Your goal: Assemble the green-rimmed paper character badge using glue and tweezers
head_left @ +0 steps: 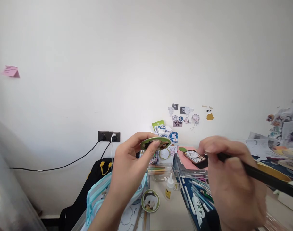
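Observation:
My left hand is raised in the middle and closed on a round badge with a green rim and a printed picture. The thumb lies across its face, and the badge is tilted nearly edge-on. To the right, my right hand grips a long black pen-like stick; its tip is hidden by the fingers, and the hand is slightly blurred. A gap separates the two hands. Below them, a second round green-rimmed badge lies on the desk beside a small white-capped bottle with a yellow label.
A light-blue clear pouch stands left of the desk board. Several pens lie to the right, near a phone-like case on pink paper. Stickers cover part of the wall. A black cable runs from the socket.

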Tool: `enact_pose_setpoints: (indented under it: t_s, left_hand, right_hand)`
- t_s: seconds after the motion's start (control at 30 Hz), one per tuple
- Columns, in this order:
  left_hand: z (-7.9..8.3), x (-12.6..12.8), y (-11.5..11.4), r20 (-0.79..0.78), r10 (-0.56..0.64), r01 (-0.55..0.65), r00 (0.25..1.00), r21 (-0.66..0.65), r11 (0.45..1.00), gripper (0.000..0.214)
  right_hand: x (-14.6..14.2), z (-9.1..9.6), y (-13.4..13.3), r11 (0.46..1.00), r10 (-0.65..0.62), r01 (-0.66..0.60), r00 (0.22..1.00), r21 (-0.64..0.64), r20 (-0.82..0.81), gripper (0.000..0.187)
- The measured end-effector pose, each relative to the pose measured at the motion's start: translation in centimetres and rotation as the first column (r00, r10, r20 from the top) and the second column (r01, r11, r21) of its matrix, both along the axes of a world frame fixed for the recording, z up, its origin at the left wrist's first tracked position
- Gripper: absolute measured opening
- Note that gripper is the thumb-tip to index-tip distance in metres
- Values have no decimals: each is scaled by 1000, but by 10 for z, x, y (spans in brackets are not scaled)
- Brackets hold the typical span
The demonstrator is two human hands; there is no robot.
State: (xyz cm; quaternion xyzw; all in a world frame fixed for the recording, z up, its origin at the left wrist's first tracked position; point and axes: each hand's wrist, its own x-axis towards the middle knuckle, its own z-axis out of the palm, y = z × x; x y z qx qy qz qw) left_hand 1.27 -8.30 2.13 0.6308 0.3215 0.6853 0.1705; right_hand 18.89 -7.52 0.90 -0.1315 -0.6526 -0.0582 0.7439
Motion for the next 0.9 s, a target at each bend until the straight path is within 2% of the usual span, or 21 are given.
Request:
enact_pose_setpoints:
  t_s: [0.07, 0.13, 0.27, 0.33, 0.57, 0.73, 0.9]
  left_hand:
    - [2, -4, 2, 33, -83, 83, 996, 0, 997, 6]
    - [3, -6, 2, 55, -152, 152, 987, 6, 988, 8]
    - [2, -3, -2, 99, -215, 214, 972, 13, 977, 12]
    - [1, -1, -5, 123, -233, 233, 965, 14, 972, 12]
    - [1, 3, -12, 142, -288, 287, 947, 23, 958, 15]
    - [3, 5, -13, 165, -273, 271, 948, 35, 962, 14]
    - [3, 5, -13, 159, -276, 273, 948, 41, 961, 16]
  right_hand:
    - [7, 3, -5, 995, 95, -95, 995, 43, 9, 34]
    - [9, 4, -10, 986, 163, -164, 986, 12, 30, 38]
    - [5, 2, -15, 928, 353, -340, 933, -150, 66, 22]
    - [2, 2, -15, 907, 405, -388, 911, -164, 82, 18]
    - [-3, 6, -12, 910, 415, -414, 909, -26, 47, 15]
    - [-5, 7, -13, 899, 438, -436, 898, -38, 46, 16]
    - [-5, 6, -14, 927, 374, -373, 927, -30, 35, 17]
